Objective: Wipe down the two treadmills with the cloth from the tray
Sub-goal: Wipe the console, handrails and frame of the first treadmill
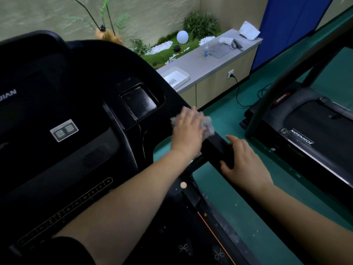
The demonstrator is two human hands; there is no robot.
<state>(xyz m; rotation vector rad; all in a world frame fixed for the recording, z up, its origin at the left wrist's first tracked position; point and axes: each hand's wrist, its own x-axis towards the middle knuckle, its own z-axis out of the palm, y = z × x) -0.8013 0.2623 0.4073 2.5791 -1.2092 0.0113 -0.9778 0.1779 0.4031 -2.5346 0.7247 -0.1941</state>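
Dim indoor light, dark foreground, soft blur, wide-angle edge bending

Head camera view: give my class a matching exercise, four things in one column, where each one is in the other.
1 cloth
2 white tray
3 spray bottle
4 right hand

A near end of the grey counter
B gripping the handrail
C under the left hand
D beside the grey towel

Pairs: 1-C, 2-A, 3-D, 4-B

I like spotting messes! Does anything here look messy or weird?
Yes. Small white flecks lie scattered along the side rail of the near treadmill and on the green floor beside it, like lint or crumbs.
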